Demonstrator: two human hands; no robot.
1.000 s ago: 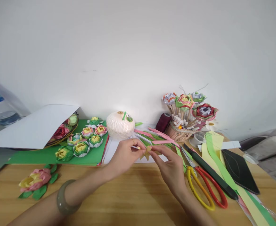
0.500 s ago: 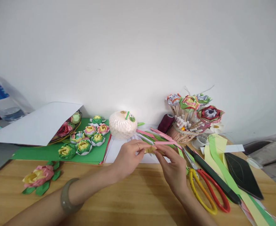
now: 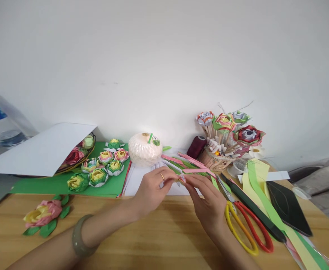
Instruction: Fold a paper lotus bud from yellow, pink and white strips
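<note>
My left hand [image 3: 156,189], with a ring and a bangle, pinches one side of a small folded paper piece [image 3: 182,178] showing pink, white and yellow. My right hand [image 3: 208,198] pinches its other side, fingertips close to the left ones. Much of the piece is hidden by my fingers. Just behind my hands lie pink and green folded paper strips [image 3: 194,161] on white paper [image 3: 138,180]. Scissors [image 3: 248,225] with red and yellow handles lie beside my right wrist.
Paper flowers [image 3: 98,175] sit on green paper at left; a pink one [image 3: 43,213] lies nearer. A foam-wrapped round object [image 3: 145,149], a purple thread spool [image 3: 197,147] and a basket of flowers [image 3: 216,162] stand behind. A dark green cutter [image 3: 257,210] and paper strips lie right.
The folded piece has turned between my fingers and now shows pink and white edges where more yellow showed. My right hand has shifted slightly to the right. The whole view has moved a little.
</note>
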